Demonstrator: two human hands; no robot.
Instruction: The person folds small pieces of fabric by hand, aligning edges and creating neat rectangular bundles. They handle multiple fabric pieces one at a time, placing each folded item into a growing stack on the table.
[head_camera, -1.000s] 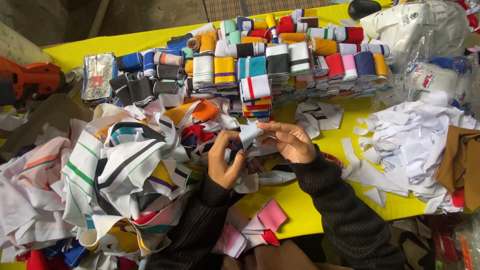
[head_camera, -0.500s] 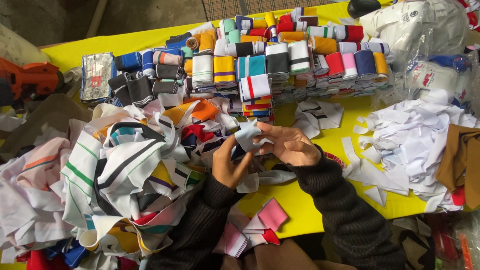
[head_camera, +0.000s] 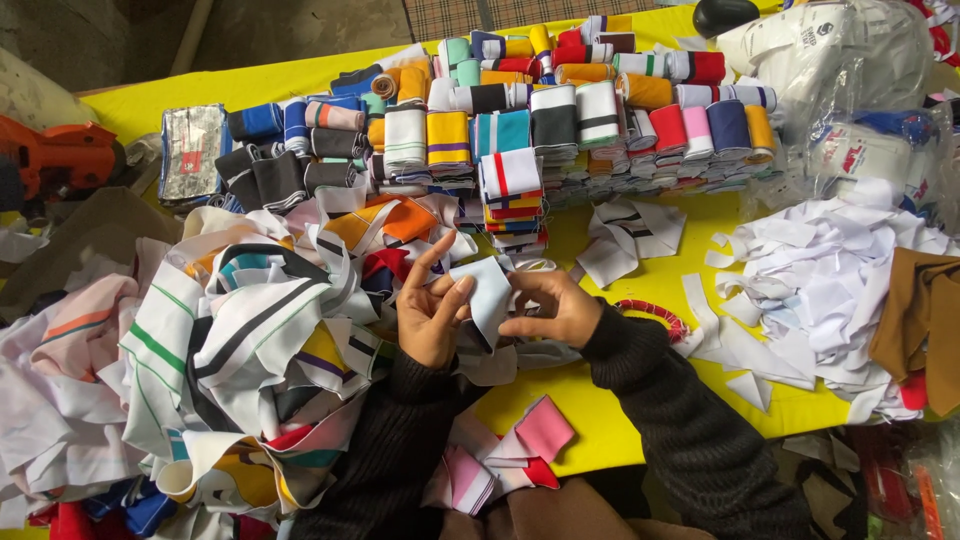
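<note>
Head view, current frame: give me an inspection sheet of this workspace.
Surface: yellow table, mostly covered.
Job's things: white fabric piece held between left hand and right hand.
Clutter: loose striped fabric heap at left; folded fabric stacks behind; white scraps at right; pink pieces in front.
Fingers: both hands pinch the piece.
Cables: nothing seen.
Surroundings: orange tool far left; plastic bags top right.

Both forearms in dark sleeves, coming up from bottom, wrists close together. My left hand (head_camera: 432, 318) palm up-ish, fingers spread, index pointing away, thumb pressing in. My right hand (head_camera: 553, 310) curled, fingertips pinching toward left, knuckles up.
</note>
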